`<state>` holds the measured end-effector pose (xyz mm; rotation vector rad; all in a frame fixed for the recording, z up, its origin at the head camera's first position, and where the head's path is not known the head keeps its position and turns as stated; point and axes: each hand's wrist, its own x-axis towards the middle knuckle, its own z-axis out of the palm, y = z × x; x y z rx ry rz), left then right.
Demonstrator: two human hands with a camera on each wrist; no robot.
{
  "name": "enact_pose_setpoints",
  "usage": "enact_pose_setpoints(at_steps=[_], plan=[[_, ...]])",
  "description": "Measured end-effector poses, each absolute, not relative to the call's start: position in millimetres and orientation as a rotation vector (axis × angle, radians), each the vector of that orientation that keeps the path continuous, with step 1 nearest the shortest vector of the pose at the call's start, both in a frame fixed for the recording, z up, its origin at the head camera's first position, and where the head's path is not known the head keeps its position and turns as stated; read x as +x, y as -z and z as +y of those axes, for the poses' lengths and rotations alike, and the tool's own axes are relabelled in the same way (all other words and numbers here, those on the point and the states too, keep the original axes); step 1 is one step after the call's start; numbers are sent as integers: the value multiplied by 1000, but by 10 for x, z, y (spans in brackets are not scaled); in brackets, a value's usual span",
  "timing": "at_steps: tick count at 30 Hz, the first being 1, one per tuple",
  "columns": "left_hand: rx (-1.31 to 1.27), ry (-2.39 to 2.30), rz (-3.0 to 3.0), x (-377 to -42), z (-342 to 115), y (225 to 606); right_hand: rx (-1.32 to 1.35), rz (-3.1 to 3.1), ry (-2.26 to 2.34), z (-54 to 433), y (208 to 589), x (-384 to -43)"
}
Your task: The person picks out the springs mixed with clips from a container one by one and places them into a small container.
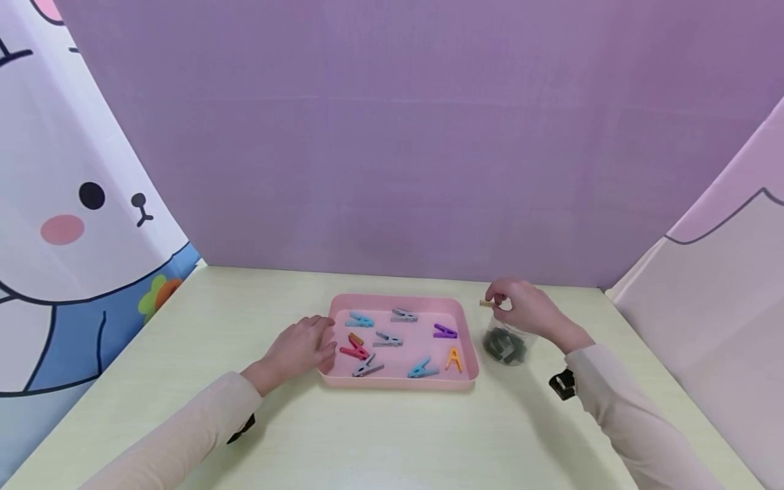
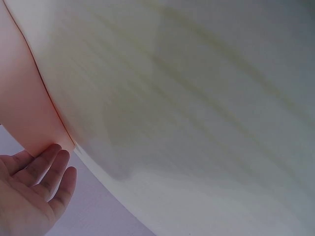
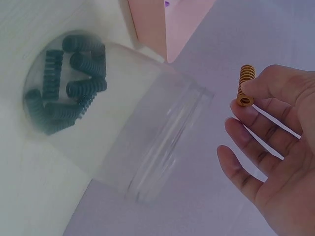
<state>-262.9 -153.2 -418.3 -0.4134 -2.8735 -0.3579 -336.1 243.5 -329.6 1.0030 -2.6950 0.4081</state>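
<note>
My right hand [image 1: 528, 309] pinches a gold coil spring [image 3: 246, 84] between thumb and fingertips. It is above the mouth of a clear plastic jar [image 3: 142, 128], and the spring is outside the jar. Several dark green springs [image 3: 51, 73] lie at the jar's bottom. At the left side of a pink tray [image 1: 398, 383], my left hand [image 1: 300, 346] rests with loosely bent fingers by the rim. The left wrist view shows its fingertips at the tray's outer wall [image 2: 29, 93]. Another gold spring [image 1: 355, 338] lies in the tray beside a red clothespin [image 1: 355, 350].
Around the tray lie more clothespins: blue [image 1: 422, 368], grey [image 1: 388, 339], purple [image 1: 445, 331] and orange [image 1: 454, 358], among several others. The jar stands just right of the tray on a pale table [image 1: 367, 435]. A purple backdrop [image 1: 392, 136] rises behind the table.
</note>
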Motion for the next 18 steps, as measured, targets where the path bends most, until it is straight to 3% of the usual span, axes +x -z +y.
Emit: enact_pose_setpoints(at_steps=[18], plan=[[-408,375,-2877,-2631,-1531,4194,918,-2644,-490,2706,3402,-3362]])
